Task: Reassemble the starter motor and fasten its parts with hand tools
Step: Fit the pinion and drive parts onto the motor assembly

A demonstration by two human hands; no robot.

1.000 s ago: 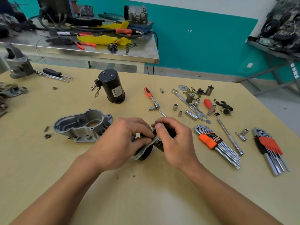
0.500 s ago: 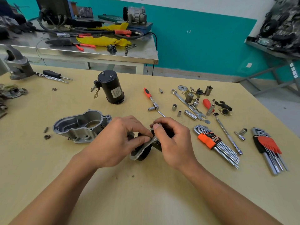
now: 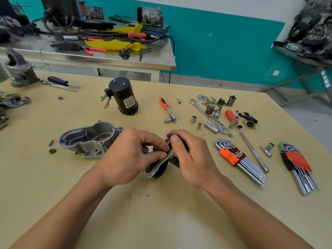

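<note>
Both hands meet over the middle of the pale wooden surface. The left hand pinches the edge of a flat grey metal plate with a black round part behind it between thumb and forefinger. The right hand curls round the dark far side, its thumb pressed on the plate's upper end. The piece is tilted, its lower end just above or on the surface; I cannot tell which. Just left of the hands lies an open silver cast-aluminium housing. Further back, a black cylindrical motor body stands upright. To the right lie a red-handled ratchet, loose sockets, and two sets of hex keys, one in an orange holder and one in a red holder.
</note>
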